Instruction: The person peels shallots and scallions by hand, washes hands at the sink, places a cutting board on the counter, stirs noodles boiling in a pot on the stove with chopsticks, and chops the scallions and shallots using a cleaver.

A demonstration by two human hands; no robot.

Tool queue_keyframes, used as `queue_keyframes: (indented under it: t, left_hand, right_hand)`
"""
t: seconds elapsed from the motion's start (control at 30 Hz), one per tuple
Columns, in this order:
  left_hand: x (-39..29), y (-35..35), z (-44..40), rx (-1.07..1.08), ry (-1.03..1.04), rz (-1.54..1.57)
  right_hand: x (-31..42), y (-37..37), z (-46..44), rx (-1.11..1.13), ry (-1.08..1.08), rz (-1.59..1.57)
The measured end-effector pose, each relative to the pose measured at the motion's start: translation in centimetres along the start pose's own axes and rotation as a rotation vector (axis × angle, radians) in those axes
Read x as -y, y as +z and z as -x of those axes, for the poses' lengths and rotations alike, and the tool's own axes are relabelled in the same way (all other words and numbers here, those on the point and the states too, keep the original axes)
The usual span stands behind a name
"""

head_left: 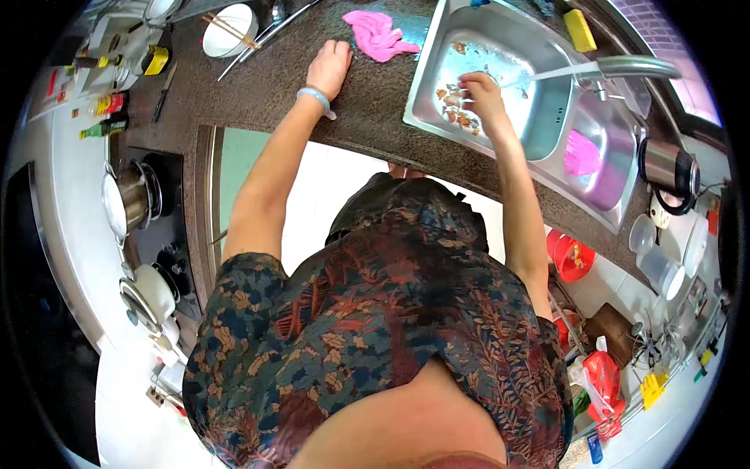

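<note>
My right hand (pixel 486 100) is inside the left basin of the steel sink (pixel 539 129). Its fingers are curved and look apart, just over brown and pale scraps (pixel 461 119) that resemble broken shells. Water (pixel 547 73) runs from the faucet (pixel 637 67) into this basin, close to the hand. On the dark countertop (pixel 375 102) rests my left hand (pixel 330 69), its fingers curled in and nothing visible in them. A pale blue band (pixel 316 98) circles that wrist. A crumpled pink cloth (pixel 379 36) lies to its right.
A white bowl with chopsticks (pixel 229 35) and a knife (pixel 164 92) are on the counter at left. The right basin holds something pink (pixel 580 154). A yellow sponge (pixel 580 31) sits behind the sink, a kettle (pixel 666 168) beside it. Pots (pixel 129 199) stand on the stove.
</note>
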State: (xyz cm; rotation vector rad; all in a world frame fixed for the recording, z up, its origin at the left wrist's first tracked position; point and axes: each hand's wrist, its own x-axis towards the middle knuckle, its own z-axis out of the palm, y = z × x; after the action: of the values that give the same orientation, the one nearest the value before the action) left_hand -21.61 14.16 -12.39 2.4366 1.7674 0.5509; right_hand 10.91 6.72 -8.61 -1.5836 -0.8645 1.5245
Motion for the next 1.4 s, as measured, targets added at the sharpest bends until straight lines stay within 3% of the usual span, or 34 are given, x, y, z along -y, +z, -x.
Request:
queue_keyframes:
  t: [0.07, 0.13, 0.2, 0.23, 0.27, 0.33, 0.4, 0.43, 0.47, 0.53, 0.67, 0.73, 0.93, 1.0, 1.07, 1.13, 1.27, 1.33, 1.37, 1.4]
  left_hand:
    - [1.2, 0.2, -0.8, -0.028, 0.018, 0.177]
    - [2.1, 0.0, -1.4, -0.118, -0.026, 0.253]
    - [3.6, 0.5, -2.1, -0.239, -0.274, 0.495]
    - [5.2, 1.0, -2.2, -0.276, -0.283, 0.531]
    - [6.9, 1.4, -2.4, -0.090, -0.500, 0.749]
    - [7.5, 0.0, -2.2, -0.046, -0.691, 1.078]
    - [8.2, -0.6, -1.6, -0.022, -0.719, 1.085]
    - [8.6, -0.5, -1.3, -0.018, -0.590, 0.875]
    - [9.1, -0.4, -1.1, -0.010, -0.458, 0.666]
    - [8.2, -1.4, -0.4, -0.029, -0.381, 0.571]
    - [7.1, -2.5, 0.6, -0.027, -0.338, 0.459]
    - [7.1, -3.1, 1.5, -0.053, -0.226, 0.254]
    - [4.6, -4.0, 4.8, 0.048, -0.203, 0.198]
    - [3.8, -3.6, 5.3, -0.029, -0.242, 0.143]
    - [3.0, -3.2, 5.4, -0.046, -0.262, 0.139]
    - [2.3, -2.8, 5.9, -0.112, -0.302, 0.104]
    - [0.3, -4.1, 5.9, -0.158, -0.181, 0.018]
    - [1.0, -3.4, 6.2, -0.149, -0.158, 0.007]
    - [1.4, -2.9, 6.4, -0.143, -0.150, 0.012]
    - [1.7, -2.6, 6.4, -0.136, -0.143, 0.017]
  right_hand:
    - [1.5, 4.8, 1.3, 0.207, -0.174, 0.330]
    - [-1.4, 9.9, 0.4, 0.316, -0.582, 0.477]
    - [-0.2, 14.3, 2.1, 0.442, -0.520, 0.559]
    - [-0.8, 16.2, 2.1, 0.411, -0.602, 0.667]
    - [-1.4, 18.1, 2.1, 0.379, -0.684, 0.774]
    - [-1.7, 20.9, 2.6, 0.327, -0.757, 0.871]
    - [-2.2, 22.7, 2.3, 0.178, -0.836, 1.195]
    - [-2.9, 23.2, 1.6, 0.110, -1.005, 1.184]
    - [-3.5, 23.6, 1.3, 0.116, -1.007, 1.185]
    - [-4.1, 24.3, 1.1, 0.058, -1.068, 1.324]
    - [-4.6, 24.3, 2.0, 0.055, -1.000, 1.432]
    - [-4.7, 24.0, 2.4, 0.027, -0.998, 1.493]
    - [-4.9, 21.7, 3.1, 0.029, -1.078, 1.586]
    - [-4.7, 21.3, 2.4, 0.051, -1.040, 1.501]
    - [-4.0, 20.5, 1.7, 0.235, -0.812, 1.242]
    - [-3.4, 18.9, 1.3, 0.216, -0.714, 0.751]
    - [-1.2, 17.2, 0.3, 0.154, -0.680, 0.829]
    - [-0.5, 17.3, -0.3, 0.334, -0.640, 1.118]
    - [-1.4, 17.5, -1.1, 0.335, -0.782, 1.097]
    - [-0.9, 17.8, -1.0, 0.334, -0.787, 1.094]
